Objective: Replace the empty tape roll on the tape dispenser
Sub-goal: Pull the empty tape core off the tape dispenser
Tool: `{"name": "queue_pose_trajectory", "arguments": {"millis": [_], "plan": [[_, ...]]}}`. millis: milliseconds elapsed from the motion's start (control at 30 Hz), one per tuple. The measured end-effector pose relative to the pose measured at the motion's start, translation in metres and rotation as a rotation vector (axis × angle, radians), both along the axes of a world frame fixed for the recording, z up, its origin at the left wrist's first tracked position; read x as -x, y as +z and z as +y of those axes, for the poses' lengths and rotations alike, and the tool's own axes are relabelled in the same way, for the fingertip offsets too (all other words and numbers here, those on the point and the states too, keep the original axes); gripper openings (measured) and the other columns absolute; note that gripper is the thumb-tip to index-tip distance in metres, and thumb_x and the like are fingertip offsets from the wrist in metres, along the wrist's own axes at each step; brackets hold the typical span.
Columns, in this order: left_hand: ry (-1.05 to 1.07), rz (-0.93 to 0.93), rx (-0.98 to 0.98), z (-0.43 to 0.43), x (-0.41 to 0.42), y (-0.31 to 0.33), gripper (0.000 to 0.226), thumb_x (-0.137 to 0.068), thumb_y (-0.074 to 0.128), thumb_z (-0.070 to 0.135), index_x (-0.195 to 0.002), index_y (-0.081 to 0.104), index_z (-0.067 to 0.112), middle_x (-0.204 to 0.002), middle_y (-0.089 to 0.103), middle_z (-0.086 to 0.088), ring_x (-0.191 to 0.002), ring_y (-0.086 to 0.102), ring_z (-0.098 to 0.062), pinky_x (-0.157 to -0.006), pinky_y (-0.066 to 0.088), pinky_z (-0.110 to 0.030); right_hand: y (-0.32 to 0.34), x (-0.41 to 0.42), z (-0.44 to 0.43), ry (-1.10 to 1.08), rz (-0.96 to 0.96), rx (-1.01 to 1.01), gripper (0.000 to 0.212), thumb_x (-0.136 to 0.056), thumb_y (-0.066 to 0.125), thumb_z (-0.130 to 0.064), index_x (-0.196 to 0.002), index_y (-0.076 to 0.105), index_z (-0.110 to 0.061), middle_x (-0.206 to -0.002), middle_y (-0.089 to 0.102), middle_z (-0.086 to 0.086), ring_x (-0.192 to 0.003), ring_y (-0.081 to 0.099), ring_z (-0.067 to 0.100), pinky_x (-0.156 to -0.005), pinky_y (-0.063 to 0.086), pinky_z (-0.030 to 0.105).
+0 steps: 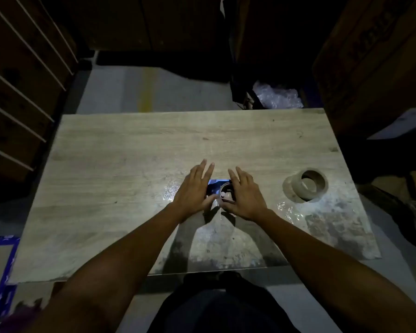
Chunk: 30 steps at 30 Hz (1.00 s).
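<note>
Hands [193, 188] [244, 195] flank tape dispenser [222, 188], fingers extended forward.

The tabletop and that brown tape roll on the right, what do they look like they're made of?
The pale wood-grain tabletop looks like laminate or veneered board: printed-looking grain, matte, with the surface worn to grey patches near the front edge. The brown tape roll appears to be glossy plastic packing tape wound on a cardboard core; its hollow centre looks dull tan, though dim light leaves that uncertain.

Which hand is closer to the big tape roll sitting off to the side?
Right. The right hand is in the middle of the table, with the tape roll lying apart on its right; the left hand is farther away, beyond the right hand.
</note>
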<state>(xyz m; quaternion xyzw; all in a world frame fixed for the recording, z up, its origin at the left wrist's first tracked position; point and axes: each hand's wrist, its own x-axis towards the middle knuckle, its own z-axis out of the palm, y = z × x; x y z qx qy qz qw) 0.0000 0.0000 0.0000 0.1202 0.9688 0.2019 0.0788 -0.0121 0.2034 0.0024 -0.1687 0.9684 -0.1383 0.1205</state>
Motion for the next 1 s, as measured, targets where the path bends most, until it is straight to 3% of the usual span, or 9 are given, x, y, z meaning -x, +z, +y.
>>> {"name": "queue_pose_trajectory", "arguments": {"millis": [67, 167, 267, 434, 568, 634, 734, 868, 1002], "plan": [[-0.026, -0.057, 0.041, 0.006, 0.001, -0.004, 0.1, -0.088, 0.061, 0.055, -0.16, 0.004, 0.017, -0.168, 0.008, -0.017, -0.152, 0.016, -0.038, -0.12, 0.026, -0.053, -0.004, 0.004, 0.0, 0.014, -0.053, -0.025, 0.11, -0.074, 0.051, -0.08, -0.156, 0.008, -0.022, -0.162, 0.015, 0.014, -0.145, 0.021, 0.035, -0.108, 0.038, 0.055], [-0.004, -0.131, 0.106, 0.011, 0.003, -0.013, 0.095, -0.089, 0.067, 0.042, -0.16, 0.009, 0.016, -0.165, 0.021, -0.018, -0.148, 0.026, -0.038, -0.117, 0.033, -0.051, -0.011, 0.008, -0.001, 0.073, -0.15, -0.101, 0.12, -0.068, 0.067, -0.072, -0.157, 0.004, -0.021, -0.164, 0.009, 0.014, -0.146, 0.016, 0.037, -0.108, 0.037, 0.057], [0.043, -0.166, 0.055, 0.012, 0.005, -0.016, 0.073, -0.09, 0.064, 0.019, -0.154, 0.031, 0.011, -0.145, 0.048, -0.017, -0.131, 0.045, -0.036, -0.098, 0.048, -0.046, -0.017, 0.01, -0.002, 0.107, -0.211, -0.117, 0.123, -0.067, 0.078, -0.059, -0.157, 0.003, -0.021, -0.164, 0.006, 0.014, -0.145, 0.014, 0.038, -0.106, 0.039, 0.055], [0.194, -0.173, -0.15, 0.012, 0.012, -0.021, 0.044, -0.082, 0.067, 0.004, -0.126, 0.059, 0.006, -0.117, 0.061, -0.015, -0.113, 0.054, -0.034, -0.085, 0.045, -0.039, -0.022, 0.014, -0.008, 0.05, -0.171, -0.039, 0.095, -0.073, 0.072, -0.048, -0.151, 0.024, -0.022, -0.144, 0.038, 0.012, -0.125, 0.037, 0.033, -0.09, 0.05, 0.042], [0.351, -0.212, -0.338, 0.008, 0.018, -0.017, 0.056, -0.072, 0.076, -0.002, -0.126, 0.062, 0.006, -0.119, 0.065, -0.014, -0.114, 0.059, -0.034, -0.095, 0.049, -0.038, -0.011, 0.024, -0.007, -0.005, -0.222, 0.091, 0.089, -0.071, 0.069, -0.056, -0.146, 0.034, -0.024, -0.13, 0.048, 0.008, -0.115, 0.043, 0.028, -0.086, 0.052, 0.041], [0.452, -0.216, -0.464, 0.008, 0.018, -0.007, 0.066, -0.072, 0.079, -0.004, -0.133, 0.059, 0.009, -0.127, 0.062, -0.013, -0.118, 0.059, -0.029, -0.1, 0.052, -0.041, 0.0, 0.031, -0.004, -0.019, -0.265, 0.172, 0.092, -0.066, 0.067, -0.061, -0.146, 0.038, -0.025, -0.124, 0.051, 0.009, -0.11, 0.047, 0.028, -0.087, 0.049, 0.041], [0.643, -0.174, -0.676, 0.008, 0.015, 0.013, 0.075, -0.074, 0.082, -0.001, -0.141, 0.051, 0.015, -0.123, 0.062, -0.004, -0.11, 0.06, -0.018, -0.092, 0.052, -0.029, 0.017, 0.039, 0.0, -0.049, -0.29, 0.336, 0.099, -0.054, 0.066, -0.066, -0.142, 0.046, -0.024, -0.114, 0.057, 0.007, -0.103, 0.054, 0.025, -0.086, 0.048, 0.036], [0.85, -0.117, -0.954, 0.011, 0.004, 0.043, 0.065, -0.084, 0.078, 0.008, -0.142, 0.049, 0.015, -0.12, 0.063, -0.001, -0.11, 0.061, -0.016, -0.082, 0.049, -0.018, 0.047, 0.036, -0.003, -0.174, -0.393, 0.666, 0.065, -0.07, 0.083, -0.032, -0.129, 0.056, -0.025, -0.115, 0.06, -0.007, -0.101, 0.058, 0.009, -0.083, 0.048, 0.023], [0.871, -0.2, -1.261, 0.021, -0.006, 0.064, 0.036, -0.094, 0.067, 0.013, -0.13, 0.06, 0.014, -0.122, 0.07, -0.014, -0.112, 0.068, -0.03, -0.089, 0.059, -0.037, 0.071, 0.026, -0.012, -0.327, -0.555, 0.994, 0.051, -0.074, 0.075, -0.036, -0.123, 0.063, -0.028, -0.116, 0.068, -0.005, -0.101, 0.065, 0.011, -0.082, 0.056, 0.031]]}}
